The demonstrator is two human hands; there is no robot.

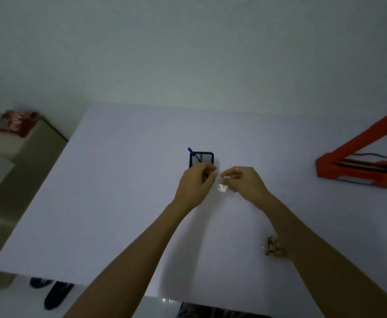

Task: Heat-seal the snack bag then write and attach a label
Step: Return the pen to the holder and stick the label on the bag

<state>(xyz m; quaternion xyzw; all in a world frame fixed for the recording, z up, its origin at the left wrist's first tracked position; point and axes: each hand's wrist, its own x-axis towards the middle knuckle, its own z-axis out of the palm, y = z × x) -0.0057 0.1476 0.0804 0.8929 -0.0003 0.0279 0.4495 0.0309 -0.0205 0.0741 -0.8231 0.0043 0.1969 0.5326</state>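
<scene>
Unreadable white script on red snack packet (pixel 15 123), far left.

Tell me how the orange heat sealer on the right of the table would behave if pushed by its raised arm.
The orange heat sealer looks rigid, probably hard plastic. Its arm stands open at a slant, so a push there would likely swing it shut rather than slide the base. The trailing black cord may drag or snag.

A white table (pixel 110 203) carries 3 things: a dark tray (pixel 207 157) with a blue pen (pixel 193 154) at centre, an orange sealer (pixel 357 167) far right, and a snack bag (pixel 273 246) near right.
</scene>
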